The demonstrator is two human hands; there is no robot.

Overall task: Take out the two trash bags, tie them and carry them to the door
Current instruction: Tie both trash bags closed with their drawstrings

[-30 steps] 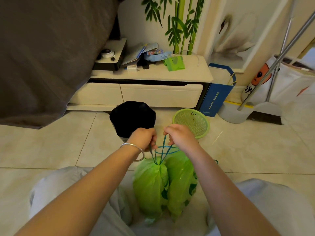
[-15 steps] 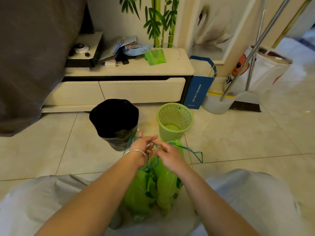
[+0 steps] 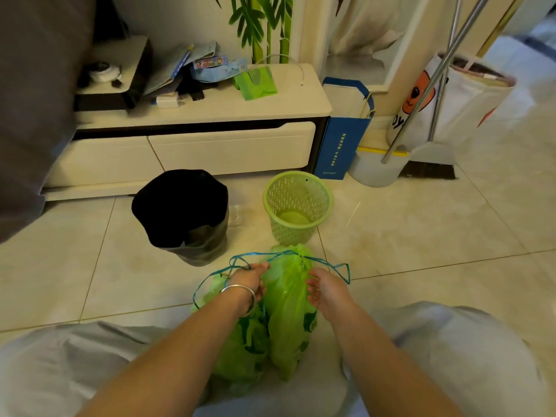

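Note:
Two green trash bags stand on the floor between my knees: the right bag with its neck drawn tight, and the left bag partly behind my left forearm. Blue drawstrings loop out from both necks. My left hand, with a silver bracelet on the wrist, rests between the two bags, its fingers closed around the strings near the left bag's neck. To the right of the right bag my right hand hovers with fingers spread, holding nothing, just inside a string loop.
Ahead on the tile floor stand a bin with a black liner and a green mesh basket. Behind them is a low white cabinet. A blue paper bag, a dustpan and a broom stand at the right.
Both hands have lowered and parted from the drawstrings' middle. The right hand let go and opened beside the right bag. The camera view tilted down and nearer.

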